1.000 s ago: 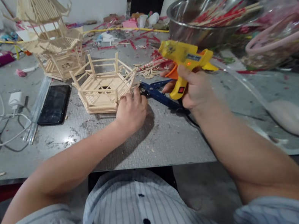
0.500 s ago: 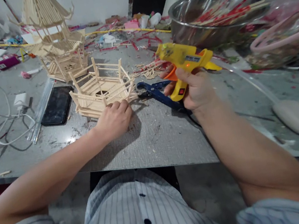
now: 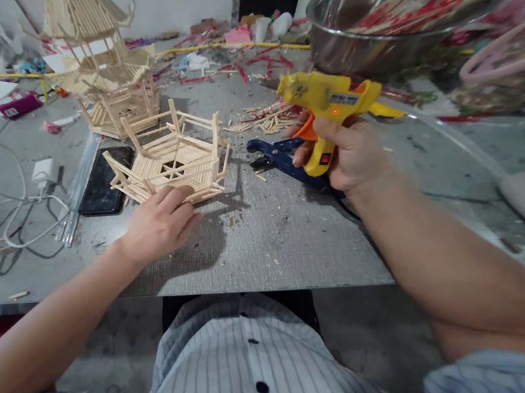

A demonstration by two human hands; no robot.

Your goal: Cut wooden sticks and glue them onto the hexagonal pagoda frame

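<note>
A hexagonal frame of thin wooden sticks (image 3: 175, 164), with posts and rails round a slatted floor, is tilted over the table. My left hand (image 3: 164, 220) has its curled fingers on the frame's near edge, gripping it; the thumb side is partly hidden. My right hand (image 3: 353, 146) holds a yellow hot glue gun (image 3: 321, 101) by its handle, nozzle pointing left, its small light glowing orange. Beneath the glue gun lies a blue-handled cutter (image 3: 281, 159). Behind the frame stands a stick pagoda (image 3: 102, 69) with a peaked roof.
A black phone (image 3: 106, 183) and a white charger (image 3: 45, 174) with its cable are on the left. Cut stick pieces (image 3: 274, 120) lie in the middle. A steel bowl (image 3: 334, 55) holding red-marked sticks stands back right, near a pink-rimmed basket (image 3: 498, 63).
My left hand has moved left with the stick frame, which has turned and tilted, its right side now raised. The glue gun stays in my right hand, barely shifted.
</note>
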